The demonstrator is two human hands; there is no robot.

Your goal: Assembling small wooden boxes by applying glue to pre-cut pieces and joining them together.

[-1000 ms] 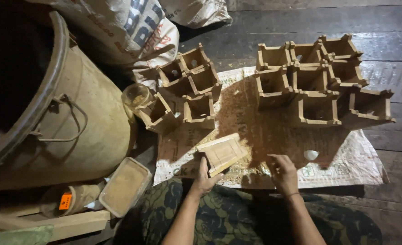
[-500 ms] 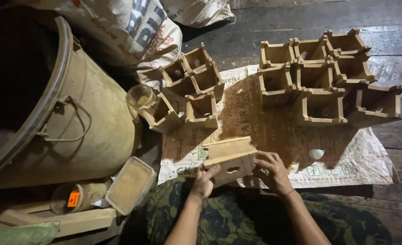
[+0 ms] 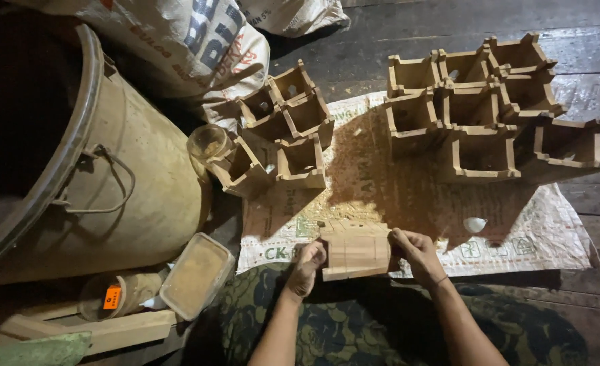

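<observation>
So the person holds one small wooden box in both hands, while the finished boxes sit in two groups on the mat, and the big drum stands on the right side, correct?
Not quite: the big drum stands on the left side, as the head view shows. The rest holds: both the left hand and right hand grip one wooden box, and the others sit in two groups on the mat.

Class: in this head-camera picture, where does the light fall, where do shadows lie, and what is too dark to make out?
Head view: light pools on the woven mat; the wooden boxes cast dark shadows toward the hands; the drum's inside is black; both hands on the wooden block are dim.

Dark plank floor (image 3: 449,20) — dim, harsh light from above.
</observation>
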